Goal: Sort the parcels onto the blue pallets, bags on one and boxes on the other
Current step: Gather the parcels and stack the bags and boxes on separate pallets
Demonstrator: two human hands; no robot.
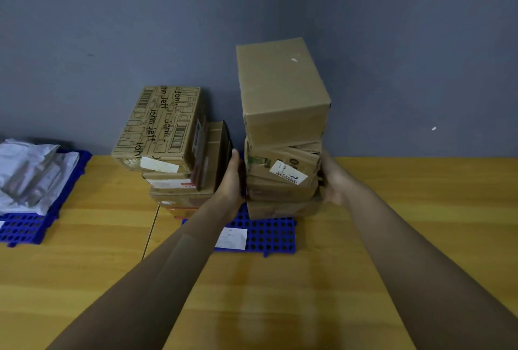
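Your left hand (232, 178) lies flat against the left side of the right-hand stack of boxes, fingers straight and pressed to the cardboard. Your right hand (335, 181) touches the opposite side of the same stack, level with the crumpled brown cardboard box with a white label (283, 170). Its fingertips are hidden past the box edge, so you cannot tell whether they curl round it.

A tall plain brown cardboard box (283, 92) sits on top of the crumpled one, turned slightly askew, and a flatter brown box (280, 208) lies beneath. This stack rests on the perforated blue plastic pallet (269, 234) near the grey-blue wall (112, 13). Just to the left stands a second stack, topped by a brown box printed with bottle outlines and handwritten black lettering (162, 125).

Far left on the yellow wooden table (280, 293), another blue pallet (28, 226) carries a pile of silvery grey plastic bags (28, 176)
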